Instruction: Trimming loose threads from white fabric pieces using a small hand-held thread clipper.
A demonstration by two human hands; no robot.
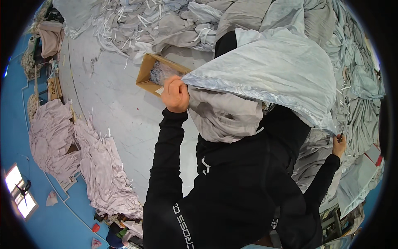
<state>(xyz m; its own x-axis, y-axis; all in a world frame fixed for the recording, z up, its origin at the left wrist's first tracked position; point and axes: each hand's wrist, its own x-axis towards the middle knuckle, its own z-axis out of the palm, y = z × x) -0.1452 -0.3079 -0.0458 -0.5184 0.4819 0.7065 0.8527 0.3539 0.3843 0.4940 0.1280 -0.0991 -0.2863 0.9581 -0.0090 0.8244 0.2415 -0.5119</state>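
Note:
A light blue cloth is stretched across in front of me, its near edge pulled taut between my hands. My left hand is closed in a fist on the cloth's left corner. Far to the right, my right hand is closed at the opposite end of the cloth. A small dark object shows at its fingers, too small to make out. Beneath the blue cloth, a bunched grey cloth lies over my lap. Just beyond my left hand stands an open cardboard box with a clear plastic bag inside.
Heaped grey fabric with white ties covers the far side. More grey-green fabric piles up at the right. Pinkish fabric stacks lie at the left on the pale floor. Blue flooring shows at the far left.

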